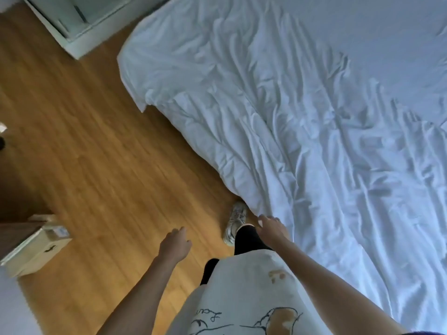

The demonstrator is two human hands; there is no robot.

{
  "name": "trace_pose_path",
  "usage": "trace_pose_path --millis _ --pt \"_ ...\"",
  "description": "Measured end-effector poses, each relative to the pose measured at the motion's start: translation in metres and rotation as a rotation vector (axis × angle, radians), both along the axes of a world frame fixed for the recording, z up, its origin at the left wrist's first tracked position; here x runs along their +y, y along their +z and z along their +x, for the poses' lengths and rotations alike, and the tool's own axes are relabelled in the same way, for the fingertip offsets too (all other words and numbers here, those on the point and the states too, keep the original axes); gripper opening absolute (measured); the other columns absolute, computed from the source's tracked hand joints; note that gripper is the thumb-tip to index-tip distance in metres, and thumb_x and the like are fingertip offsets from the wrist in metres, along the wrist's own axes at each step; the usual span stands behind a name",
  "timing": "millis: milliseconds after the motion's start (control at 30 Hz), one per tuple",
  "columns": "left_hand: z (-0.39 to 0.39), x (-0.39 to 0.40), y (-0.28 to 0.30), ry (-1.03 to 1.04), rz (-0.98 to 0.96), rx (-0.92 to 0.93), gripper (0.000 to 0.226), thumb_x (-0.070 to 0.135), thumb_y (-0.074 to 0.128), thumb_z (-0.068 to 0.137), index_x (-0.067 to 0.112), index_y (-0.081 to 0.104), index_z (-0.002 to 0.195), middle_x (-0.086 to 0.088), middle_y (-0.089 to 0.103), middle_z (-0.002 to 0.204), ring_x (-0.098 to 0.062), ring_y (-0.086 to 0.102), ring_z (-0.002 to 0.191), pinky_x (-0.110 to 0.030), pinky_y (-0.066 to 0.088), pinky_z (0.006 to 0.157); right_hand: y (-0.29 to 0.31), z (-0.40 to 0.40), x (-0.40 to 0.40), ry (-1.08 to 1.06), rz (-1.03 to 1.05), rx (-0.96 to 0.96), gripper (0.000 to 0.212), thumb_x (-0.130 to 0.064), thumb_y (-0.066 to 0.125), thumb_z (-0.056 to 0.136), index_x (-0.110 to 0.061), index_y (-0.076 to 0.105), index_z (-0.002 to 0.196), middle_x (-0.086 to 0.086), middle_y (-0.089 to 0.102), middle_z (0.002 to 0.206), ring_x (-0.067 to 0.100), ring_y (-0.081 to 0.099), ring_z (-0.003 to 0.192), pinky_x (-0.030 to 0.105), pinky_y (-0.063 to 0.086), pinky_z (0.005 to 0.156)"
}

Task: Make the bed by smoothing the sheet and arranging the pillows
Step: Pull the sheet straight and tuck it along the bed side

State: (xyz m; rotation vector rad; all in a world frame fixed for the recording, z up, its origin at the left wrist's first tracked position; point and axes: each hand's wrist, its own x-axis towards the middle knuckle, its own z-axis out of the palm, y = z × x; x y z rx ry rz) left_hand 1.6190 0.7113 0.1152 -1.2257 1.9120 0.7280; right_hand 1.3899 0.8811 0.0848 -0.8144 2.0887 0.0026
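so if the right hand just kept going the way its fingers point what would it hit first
Most likely the hanging edge of the rumpled white sheet. The right hand points up and forward beside the bed, near that draped edge. Depth is unclear, so it might instead pass just above the sneaker.

Sheet (302,122) on bed at right, box (36,247) on floor (96,165) left

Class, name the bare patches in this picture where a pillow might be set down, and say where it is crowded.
Free: the smooth sheet at upper right, beyond the wrinkles; the floor between bed, cabinet and box. Crowded: the rumpled bed edge by the right hand and shoe.
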Motion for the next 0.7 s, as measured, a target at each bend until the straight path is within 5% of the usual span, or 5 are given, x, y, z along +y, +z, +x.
trace_pose_path --millis 300,467,700 --pt "-0.131 -0.173 0.016 -0.173 -0.037 0.125 0.051 0.029 0.044 0.097 0.018 0.033 0.146 -0.005 0.042 0.143 -0.023 0.044 0.126 -0.038 0.043 0.098 0.013 -0.07 -0.155 -0.213 -0.082 0.01 0.041 -0.027 0.047 0.097 -0.017 0.044 0.137 0.006 0.048 0.138 0.026 0.042 0.128 0.037 0.041 0.096" --pt "-0.196 -0.272 -0.025 -0.424 -0.099 0.214 0.049 0.022 0.047 0.095 0.016 0.037 0.143 -0.007 0.041 0.143 -0.026 0.036 0.131 -0.04 0.036 0.107 -0.016 -0.09 -0.232 -0.276 -0.056 0.037 0.046 -0.029 0.051 0.095 -0.016 0.042 0.138 0.008 0.044 0.141 0.028 0.039 0.129 0.037 0.04 0.098" --pt "-0.269 -0.393 -0.11 -0.958 -0.093 0.326 0.067 0.032 0.056 0.091 0.012 0.025 0.147 -0.015 0.03 0.149 -0.031 0.029 0.137 -0.041 0.035 0.109 -0.082 -0.11 -0.306 -0.236 0.055 0.272 0.084 -0.046 0.055 0.093 -0.018 0.005 0.154 0.02 0.011 0.157 0.039 0.009 0.145 0.049 0.008 0.118"
